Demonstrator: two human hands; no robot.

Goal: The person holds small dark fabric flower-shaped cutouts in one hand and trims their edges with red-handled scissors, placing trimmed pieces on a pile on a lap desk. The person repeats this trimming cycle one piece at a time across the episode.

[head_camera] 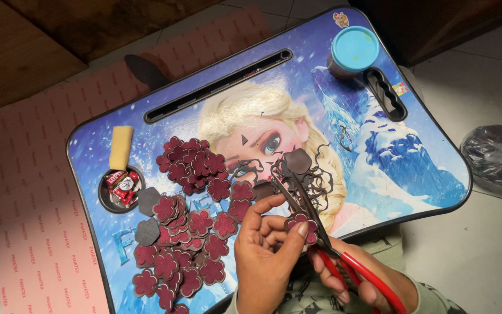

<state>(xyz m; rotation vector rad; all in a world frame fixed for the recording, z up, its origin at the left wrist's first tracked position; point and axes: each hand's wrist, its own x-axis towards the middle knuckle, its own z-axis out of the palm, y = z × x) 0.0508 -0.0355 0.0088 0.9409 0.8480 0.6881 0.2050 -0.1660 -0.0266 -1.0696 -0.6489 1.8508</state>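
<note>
Flower cutouts [190, 227] crowding tray's [379, 174] left half

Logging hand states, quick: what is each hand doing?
Left hand: closed, pinching a maroon flower-shaped foam cutout.
Right hand: closed on red-handled scissors.

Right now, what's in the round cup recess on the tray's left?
Inside the round recess lie small red and white wrappers; anything beneath them is covered. A yellow sponge block overlaps its upper rim.
</note>
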